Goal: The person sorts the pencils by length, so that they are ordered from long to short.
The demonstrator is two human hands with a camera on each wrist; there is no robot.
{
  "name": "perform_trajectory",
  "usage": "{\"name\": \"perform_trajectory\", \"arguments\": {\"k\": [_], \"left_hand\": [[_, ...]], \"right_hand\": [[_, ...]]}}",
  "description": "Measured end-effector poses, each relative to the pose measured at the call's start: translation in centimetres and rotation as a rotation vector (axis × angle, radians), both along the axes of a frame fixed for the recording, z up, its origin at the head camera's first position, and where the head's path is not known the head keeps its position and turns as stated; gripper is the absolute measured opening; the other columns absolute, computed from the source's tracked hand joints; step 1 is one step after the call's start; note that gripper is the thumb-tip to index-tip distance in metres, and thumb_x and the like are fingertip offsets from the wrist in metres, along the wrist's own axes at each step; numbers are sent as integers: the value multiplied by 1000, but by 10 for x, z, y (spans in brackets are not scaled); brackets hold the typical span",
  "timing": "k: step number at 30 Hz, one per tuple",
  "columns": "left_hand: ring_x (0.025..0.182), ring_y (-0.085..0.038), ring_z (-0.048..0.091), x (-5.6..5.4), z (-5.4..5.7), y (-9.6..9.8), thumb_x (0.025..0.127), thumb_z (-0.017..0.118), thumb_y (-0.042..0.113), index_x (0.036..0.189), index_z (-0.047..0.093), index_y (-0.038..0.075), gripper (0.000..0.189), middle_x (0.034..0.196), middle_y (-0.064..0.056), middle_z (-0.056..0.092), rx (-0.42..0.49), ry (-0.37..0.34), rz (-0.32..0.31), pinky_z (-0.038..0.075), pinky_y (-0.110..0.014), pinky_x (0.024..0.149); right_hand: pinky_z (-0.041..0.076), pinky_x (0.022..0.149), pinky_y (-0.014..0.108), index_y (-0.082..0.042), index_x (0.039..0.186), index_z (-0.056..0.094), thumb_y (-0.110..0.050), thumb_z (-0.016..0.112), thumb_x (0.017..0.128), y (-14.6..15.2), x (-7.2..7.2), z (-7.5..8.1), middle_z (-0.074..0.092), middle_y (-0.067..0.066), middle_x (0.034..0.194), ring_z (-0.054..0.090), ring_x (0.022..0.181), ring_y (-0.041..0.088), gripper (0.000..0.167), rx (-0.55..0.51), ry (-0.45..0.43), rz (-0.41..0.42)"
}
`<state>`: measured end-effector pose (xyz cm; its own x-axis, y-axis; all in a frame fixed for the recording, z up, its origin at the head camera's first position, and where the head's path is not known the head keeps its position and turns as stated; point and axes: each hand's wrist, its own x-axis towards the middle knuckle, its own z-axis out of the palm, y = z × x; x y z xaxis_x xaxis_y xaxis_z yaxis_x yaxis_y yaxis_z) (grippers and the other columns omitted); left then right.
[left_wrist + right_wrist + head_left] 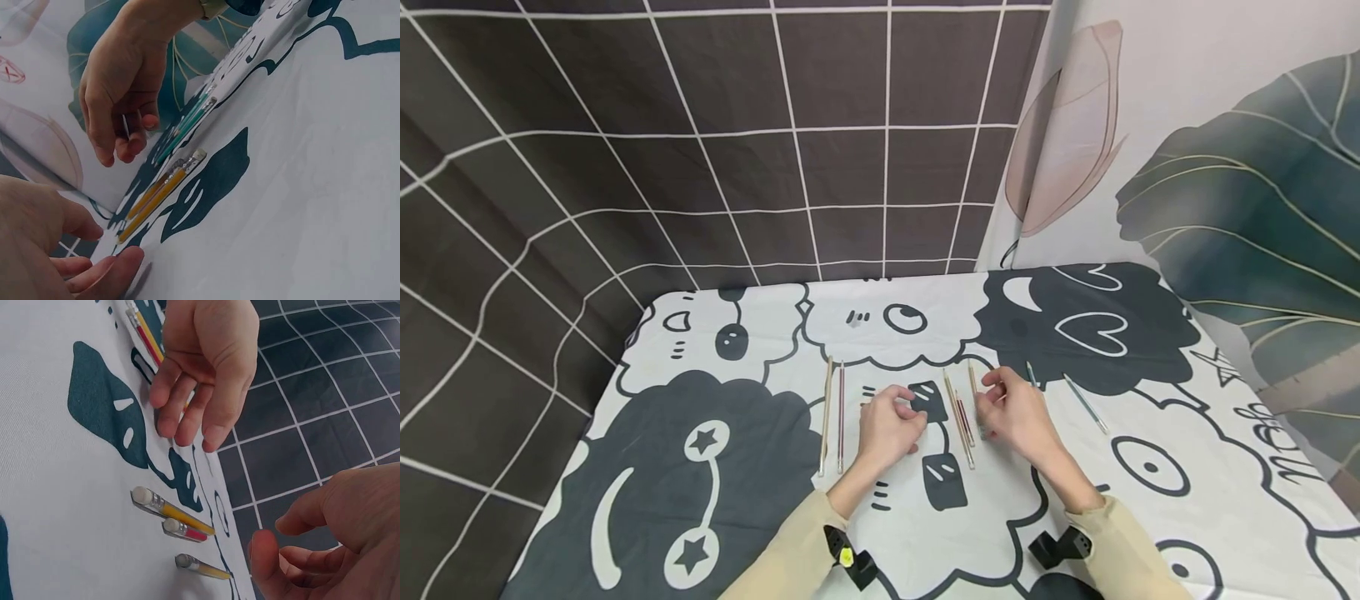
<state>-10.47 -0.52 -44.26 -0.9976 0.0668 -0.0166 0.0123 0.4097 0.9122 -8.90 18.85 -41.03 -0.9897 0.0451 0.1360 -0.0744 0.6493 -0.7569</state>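
Observation:
In the head view my left hand [889, 425] hovers over the cloth between two groups of pencils, its fingers loosely bent around nothing. A yellow pencil [826, 417] and a red pencil [841, 417] lie to its left. My right hand [1015, 408] is beside another yellow pencil [973, 383], fingertips close by it; in the right wrist view that hand [344, 531] shows relaxed fingers and nothing held. Between the hands lie a long yellow pencil [169, 511] and a red pencil [187, 530], eraser ends toward me.
Right of the right hand lie a green pencil [1086, 404] and a second, partly hidden green pencil [1032, 375]. A cartoon-print cloth [760, 533] covers the table. A dark grid curtain [835, 167] hangs behind and on the left, a leaf-print curtain [1210, 208] on the right.

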Motion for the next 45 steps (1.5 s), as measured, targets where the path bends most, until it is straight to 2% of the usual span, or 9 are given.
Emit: {"name": "perform_trajectory", "arguments": {"k": [7, 12, 18, 23, 29, 37, 45], "left_hand": [[38, -6, 56, 1, 1, 10, 78, 75, 2, 104, 67, -1, 28, 67, 2, 63, -27, 17, -13, 46, -24, 44], [39, -4, 55, 3, 1, 16, 79, 75, 0, 107, 66, -3, 30, 68, 2, 63, -1, 33, -34, 47, -23, 43], [40, -3, 55, 4, 0, 21, 79, 75, 0, 107, 66, -3, 31, 69, 2, 63, 9, 42, -42, 48, -22, 43], [38, -2, 53, 3, -1, 27, 78, 75, 1, 108, 65, -3, 32, 70, 3, 62, -21, 53, -55, 49, -22, 52], [38, -2, 52, 3, -3, 32, 77, 75, 0, 107, 65, -5, 32, 70, 0, 63, -22, 66, -75, 48, -21, 49], [57, -7, 56, 2, -3, 38, 76, 77, 3, 108, 66, -4, 34, 73, -3, 64, -81, 81, -72, 49, -26, 59], [68, -14, 58, 3, -9, 43, 73, 80, 5, 102, 68, -1, 32, 74, 0, 62, -126, 156, -42, 48, -29, 66]], "right_hand": [[50, 45, 28, 9, 106, 60, 2, 61, 88, 6, 1, 1, 61, 10, 77, 61, 48, 16, 19, -15, -2, -18], [50, 45, 28, 8, 106, 60, 0, 62, 88, 11, 2, 1, 62, 10, 77, 61, 49, 15, 19, -7, -16, -40], [49, 45, 28, 8, 105, 61, 1, 63, 87, 14, 4, 4, 64, 10, 76, 61, 47, 16, 19, 3, 13, -43], [50, 45, 27, 9, 105, 60, 2, 63, 87, 17, 4, 5, 64, 11, 76, 63, 47, 19, 20, 0, 10, -51], [51, 45, 27, 10, 106, 59, 0, 63, 88, 23, 5, 5, 64, 13, 79, 65, 51, 22, 21, -22, -2, -63], [49, 45, 26, 11, 107, 59, 1, 62, 88, 32, 5, 4, 62, 12, 78, 65, 50, 24, 22, 16, 14, -81], [49, 45, 26, 12, 109, 58, 1, 61, 89, 40, 6, 4, 61, 14, 80, 64, 52, 21, 23, 20, 5, -108]]}}
